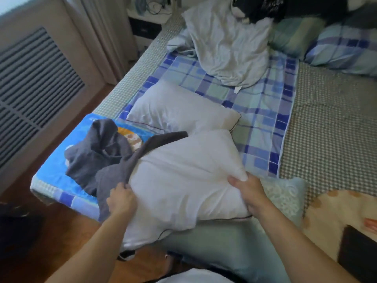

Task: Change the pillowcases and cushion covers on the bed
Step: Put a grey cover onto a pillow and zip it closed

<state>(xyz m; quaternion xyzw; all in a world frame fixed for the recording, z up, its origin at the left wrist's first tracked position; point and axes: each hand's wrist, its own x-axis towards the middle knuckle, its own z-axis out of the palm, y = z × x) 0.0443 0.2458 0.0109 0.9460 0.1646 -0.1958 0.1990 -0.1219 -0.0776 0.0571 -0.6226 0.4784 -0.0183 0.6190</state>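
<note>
A bare white pillow lies at the near edge of the bed, partly inside a dark grey pillowcase. My left hand grips the grey case's edge at the pillow's left side. My right hand grips the pillow's right corner. Bunched grey fabric trails off to the left over a bright blue printed cloth. Behind lies a second bare white pillow. A crumpled white case or pillow sits further back. A pale green pillow lies under the one I hold.
A blue checked sheet covers the bed's middle over a small-check mattress cover. Green and blue checked pillows and dark clothing lie at the head. A slatted radiator cover and wood floor are on the left.
</note>
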